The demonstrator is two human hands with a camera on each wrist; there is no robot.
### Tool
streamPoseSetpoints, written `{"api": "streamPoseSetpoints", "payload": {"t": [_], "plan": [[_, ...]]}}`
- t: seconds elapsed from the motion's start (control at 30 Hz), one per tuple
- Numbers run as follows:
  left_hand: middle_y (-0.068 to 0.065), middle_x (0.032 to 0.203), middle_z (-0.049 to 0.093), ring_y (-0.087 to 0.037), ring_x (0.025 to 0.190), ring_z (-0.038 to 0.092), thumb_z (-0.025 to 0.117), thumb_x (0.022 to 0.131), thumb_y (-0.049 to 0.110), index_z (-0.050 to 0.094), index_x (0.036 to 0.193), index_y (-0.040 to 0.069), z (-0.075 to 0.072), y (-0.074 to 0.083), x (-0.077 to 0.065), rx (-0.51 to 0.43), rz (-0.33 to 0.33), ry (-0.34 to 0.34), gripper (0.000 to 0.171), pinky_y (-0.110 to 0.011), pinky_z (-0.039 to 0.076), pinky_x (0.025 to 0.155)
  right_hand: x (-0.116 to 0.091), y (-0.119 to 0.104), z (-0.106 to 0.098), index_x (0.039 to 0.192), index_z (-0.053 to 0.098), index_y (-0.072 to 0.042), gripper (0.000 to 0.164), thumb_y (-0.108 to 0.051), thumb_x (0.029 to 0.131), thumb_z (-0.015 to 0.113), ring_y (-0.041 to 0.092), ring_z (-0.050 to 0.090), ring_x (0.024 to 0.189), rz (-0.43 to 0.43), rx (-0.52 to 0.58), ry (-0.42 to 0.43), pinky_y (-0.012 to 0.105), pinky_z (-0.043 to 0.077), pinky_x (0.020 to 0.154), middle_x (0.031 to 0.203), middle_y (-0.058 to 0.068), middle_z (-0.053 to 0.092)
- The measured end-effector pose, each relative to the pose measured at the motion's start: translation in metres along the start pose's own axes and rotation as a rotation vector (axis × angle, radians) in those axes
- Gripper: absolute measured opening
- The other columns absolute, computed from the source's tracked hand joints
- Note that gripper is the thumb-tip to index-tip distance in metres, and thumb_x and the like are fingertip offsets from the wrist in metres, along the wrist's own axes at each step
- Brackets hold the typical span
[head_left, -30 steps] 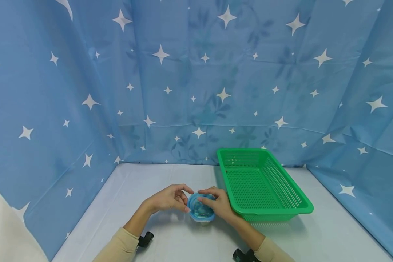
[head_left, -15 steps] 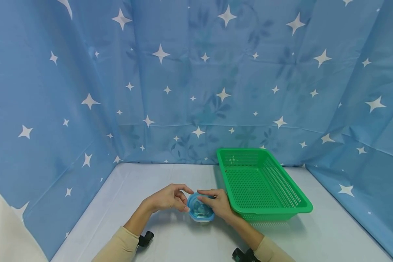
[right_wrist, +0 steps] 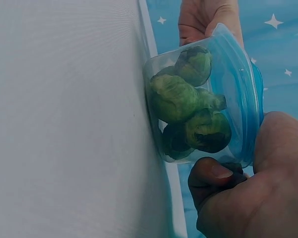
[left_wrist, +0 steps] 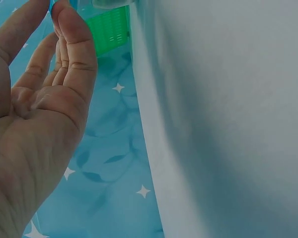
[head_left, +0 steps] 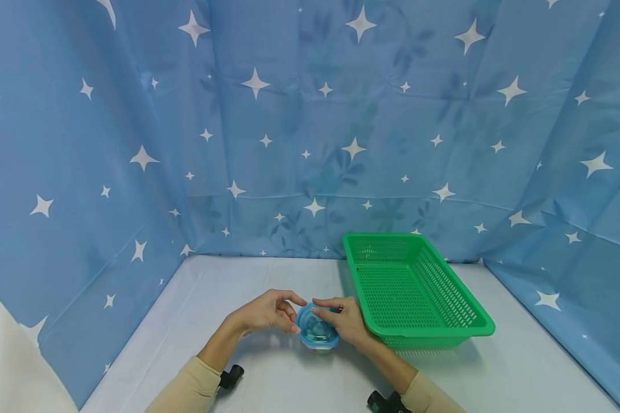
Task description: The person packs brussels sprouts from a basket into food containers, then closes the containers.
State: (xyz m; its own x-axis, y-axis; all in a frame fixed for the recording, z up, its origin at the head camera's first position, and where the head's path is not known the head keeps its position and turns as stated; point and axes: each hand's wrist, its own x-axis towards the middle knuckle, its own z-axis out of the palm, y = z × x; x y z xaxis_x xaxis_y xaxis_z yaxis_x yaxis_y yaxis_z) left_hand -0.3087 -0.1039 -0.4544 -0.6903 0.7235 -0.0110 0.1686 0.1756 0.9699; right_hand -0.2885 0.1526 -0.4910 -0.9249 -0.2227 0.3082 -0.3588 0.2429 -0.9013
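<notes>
A small clear plastic container [right_wrist: 156,63] with several Brussels sprouts [right_wrist: 176,99] inside stands upright on the table in the right wrist view. Its blue lid [head_left: 317,331] sits on top; whether it is sealed all round I cannot tell. My left hand [head_left: 266,312] has thumb and index finger at the lid's left edge, the other fingers loosely curled. From the right, my right hand [head_left: 348,324] grips the lid's rim, thumb over the top and index finger along the far side. In the left wrist view, only a blue sliver shows past the left hand [left_wrist: 49,114].
A green perforated basket [head_left: 408,287] stands close to the right hand, toward the back right of the white-covered table [head_left: 227,287]. Blue star-patterned cloth [head_left: 289,115] hangs behind and at both sides. White cloth [head_left: 10,355] shows at the lower left.
</notes>
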Motion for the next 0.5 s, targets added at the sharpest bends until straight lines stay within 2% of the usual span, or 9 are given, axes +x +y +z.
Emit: {"api": "streamPoseSetpoints", "payload": {"t": [0.2,0.5], "plan": [[-0.008,0.095,0.072,-0.016,0.083,0.071,0.082,0.086,0.003,0.059,0.14,0.001,-0.0008,0.0011,0.0025,-0.007,0.0,-0.009,0.059,-0.032,0.059,0.08,0.0014,0.001,-0.0006,0.116,0.077,0.002,0.031,-0.017,0.092,0.081,0.029,0.073,0.111,-0.044,-0.001,0.015,0.026,0.057,0.093,0.113,0.014,0.078],[-0.013,0.097,0.073,-0.02,0.086,0.07,0.083,0.085,0.003,0.061,0.138,-0.002,0.0001,0.0026,0.0027,0.028,-0.004,0.008,0.057,-0.032,0.059,0.08,0.0002,0.001,0.0001,0.113,0.08,-0.003,0.026,-0.018,0.092,0.081,0.029,0.074,0.109,-0.051,-0.011,0.015,0.025,0.058,0.09,0.11,0.014,0.079]]}}
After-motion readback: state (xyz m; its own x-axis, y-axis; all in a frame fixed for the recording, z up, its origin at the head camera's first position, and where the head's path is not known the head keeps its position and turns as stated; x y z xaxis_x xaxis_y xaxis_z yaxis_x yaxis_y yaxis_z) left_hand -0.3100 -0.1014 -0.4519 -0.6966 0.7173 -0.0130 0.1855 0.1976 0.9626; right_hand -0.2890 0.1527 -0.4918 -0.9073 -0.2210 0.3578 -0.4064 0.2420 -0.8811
